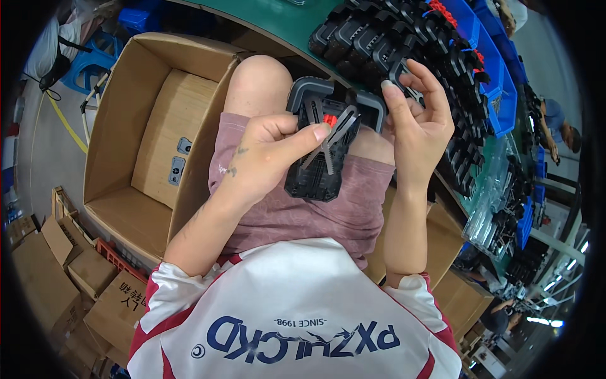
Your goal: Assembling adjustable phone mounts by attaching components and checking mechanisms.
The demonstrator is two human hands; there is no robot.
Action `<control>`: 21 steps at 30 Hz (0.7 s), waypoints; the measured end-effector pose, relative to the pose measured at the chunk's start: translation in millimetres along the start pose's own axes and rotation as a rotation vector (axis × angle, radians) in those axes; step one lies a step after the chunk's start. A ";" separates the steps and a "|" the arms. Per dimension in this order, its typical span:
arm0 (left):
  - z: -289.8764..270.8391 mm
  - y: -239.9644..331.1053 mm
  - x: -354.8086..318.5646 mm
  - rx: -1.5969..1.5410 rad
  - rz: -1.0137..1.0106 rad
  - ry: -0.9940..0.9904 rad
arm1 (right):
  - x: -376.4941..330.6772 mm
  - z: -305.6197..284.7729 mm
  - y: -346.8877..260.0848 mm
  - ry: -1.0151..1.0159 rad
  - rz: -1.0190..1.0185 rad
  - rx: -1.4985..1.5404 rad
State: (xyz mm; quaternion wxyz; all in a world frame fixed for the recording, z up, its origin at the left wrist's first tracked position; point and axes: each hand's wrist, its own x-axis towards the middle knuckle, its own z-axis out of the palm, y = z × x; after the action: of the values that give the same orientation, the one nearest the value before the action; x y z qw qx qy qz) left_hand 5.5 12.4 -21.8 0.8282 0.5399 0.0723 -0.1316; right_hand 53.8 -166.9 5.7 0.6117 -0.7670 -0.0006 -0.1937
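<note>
My left hand (271, 148) is closed around a black plastic bracket assembly (315, 180) above my lap. Its thumb presses on two crossed toothed grey strips (326, 146) on the front. A small red piece (329, 119) shows beside that thumb. Curved black arms stick out at the top left and top right of the assembly. Just right of it, my right hand (416, 123) is raised with thumb and forefinger curled toward each other. Something dark, with a small shiny bit by the fingers, lies between them; I cannot make out what it is.
Many similar black brackets (366, 38) are piled on the green table (268, 19) ahead and to the right. Blue bins (502, 95) stand beyond. At my left is an open cardboard box (126, 120) with two small grey pieces inside; more cartons (47, 284) stand lower left.
</note>
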 end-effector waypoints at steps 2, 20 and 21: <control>1.8 4.1 1.5 -0.021 0.014 0.004 | 1.2 3.2 0.8 0.007 0.013 -0.078; 0.7 27.5 29.9 0.047 0.124 0.047 | -71.9 -42.0 -5.2 -0.322 -0.497 0.031; 2.4 30.8 30.3 0.052 0.131 0.039 | -72.0 -37.8 -1.6 -0.342 -0.528 0.027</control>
State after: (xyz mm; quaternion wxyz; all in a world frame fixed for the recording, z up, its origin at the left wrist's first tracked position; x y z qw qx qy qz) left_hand 43.4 17.7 -1.8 0.8191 0.5673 0.0496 -0.0687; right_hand -24.3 -185.0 -7.5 0.5413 -0.7538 -0.3050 -0.2140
